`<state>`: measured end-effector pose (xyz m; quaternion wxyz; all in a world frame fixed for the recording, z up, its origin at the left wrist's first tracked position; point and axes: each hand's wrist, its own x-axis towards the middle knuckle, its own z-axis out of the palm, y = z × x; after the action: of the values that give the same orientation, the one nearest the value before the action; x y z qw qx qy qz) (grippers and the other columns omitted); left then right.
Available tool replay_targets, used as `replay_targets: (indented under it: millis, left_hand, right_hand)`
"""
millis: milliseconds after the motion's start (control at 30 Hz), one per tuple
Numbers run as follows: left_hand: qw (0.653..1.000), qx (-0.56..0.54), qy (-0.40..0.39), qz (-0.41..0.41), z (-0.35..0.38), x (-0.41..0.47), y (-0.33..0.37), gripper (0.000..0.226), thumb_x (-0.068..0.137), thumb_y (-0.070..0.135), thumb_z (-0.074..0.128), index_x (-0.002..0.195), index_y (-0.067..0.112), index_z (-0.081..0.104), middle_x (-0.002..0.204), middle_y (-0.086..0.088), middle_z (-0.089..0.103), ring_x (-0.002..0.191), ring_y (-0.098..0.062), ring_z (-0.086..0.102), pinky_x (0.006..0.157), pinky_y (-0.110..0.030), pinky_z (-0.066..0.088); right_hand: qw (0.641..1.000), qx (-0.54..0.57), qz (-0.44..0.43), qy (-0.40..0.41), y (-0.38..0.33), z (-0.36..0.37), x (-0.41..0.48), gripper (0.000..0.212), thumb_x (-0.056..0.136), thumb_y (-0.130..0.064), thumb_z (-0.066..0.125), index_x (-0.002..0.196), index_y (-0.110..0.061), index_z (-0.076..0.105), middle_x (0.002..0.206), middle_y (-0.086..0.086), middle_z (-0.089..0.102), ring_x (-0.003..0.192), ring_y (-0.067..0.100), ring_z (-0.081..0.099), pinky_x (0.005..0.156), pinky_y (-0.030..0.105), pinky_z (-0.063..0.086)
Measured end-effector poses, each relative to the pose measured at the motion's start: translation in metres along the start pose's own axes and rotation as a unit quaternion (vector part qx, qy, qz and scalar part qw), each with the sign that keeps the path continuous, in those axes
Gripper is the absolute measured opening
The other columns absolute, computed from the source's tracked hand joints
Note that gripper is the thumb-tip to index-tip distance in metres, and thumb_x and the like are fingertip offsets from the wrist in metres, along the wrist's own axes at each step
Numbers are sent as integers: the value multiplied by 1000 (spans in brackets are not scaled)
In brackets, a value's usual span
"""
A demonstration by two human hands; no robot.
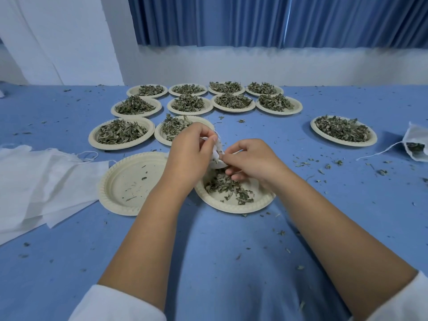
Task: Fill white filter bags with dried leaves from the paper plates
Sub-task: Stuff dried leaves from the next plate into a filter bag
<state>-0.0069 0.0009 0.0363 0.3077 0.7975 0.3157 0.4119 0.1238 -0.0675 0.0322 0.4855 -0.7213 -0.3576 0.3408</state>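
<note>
- White filter bag point(217, 156) hangs between both hands, just above the near plate point(231, 208), mid-desk point(220, 251) on blue cloth.
- Left hand point(191, 149): narrow grip, thumb and fingers pinching the bag's upper edge.
- Right hand point(251, 162): narrow grip, fingertips pinching the bag's right side.
- Dried leaves point(229, 188) lie thinly on that plate, under the bag.
- Nearly bare plate point(129, 181) sits just left of it, with a stack of flat bags point(34, 181) at the left edge.
- Ten heaped plates point(120, 146) stand in far rows.
- A lone heaped plate point(342, 143) sits right, near a filled bag point(414, 135).
</note>
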Motion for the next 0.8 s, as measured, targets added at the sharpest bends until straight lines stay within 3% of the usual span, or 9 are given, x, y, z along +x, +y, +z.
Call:
replay_targets:
  millis: [100,267,367,500,700,800]
  left_hand:
    - [1000,21,-10,-4,-1,0,0,8,96,16,58,96,12,65,85,5,65,74,-6,61,73,-32,54]
    - [999,25,-24,-21,-4,0,2,6,91,17,66,94,13,70,81,9,68,76,-4,65,69,-21,54]
    - [998,11,-38,-38,-6,-1,2,6,90,16,69,95,15,72,81,5,70,78,-10,68,76,-34,59]
    - [999,22,-16,-38,-5,-1,2,6,91,15,67,93,15,72,78,8,68,75,-11,68,77,-38,58]
    - [998,8,15,-54,0,0,1,10,91,15,64,84,21,70,75,14,67,75,-4,66,76,-36,57]
    - [997,-5,23,-67,1,0,1,13,90,15,64,81,24,69,77,13,68,77,-5,67,77,-37,58]
  right_hand:
    - [999,22,-12,32,0,-2,1,5,88,-11,69,84,-10,68,61,6,69,52,15,65,52,23,56]
    - [989,114,-41,83,-2,-11,3,8,91,-4,65,85,-7,68,78,12,71,62,14,71,62,21,58]
    - [988,123,-47,84,-2,-16,3,4,89,-2,67,87,-5,69,82,12,72,66,15,72,68,23,60]
    - [987,130,-85,52,-5,-15,-1,13,81,-1,77,87,-3,66,76,10,70,64,16,70,66,23,59]
    - [982,-32,-172,67,-3,3,-11,17,78,-9,81,77,-12,64,69,8,70,58,29,66,61,40,58]
    - [977,-60,-194,69,-1,7,-10,17,80,-9,78,73,-17,65,67,1,68,51,13,60,56,33,56]
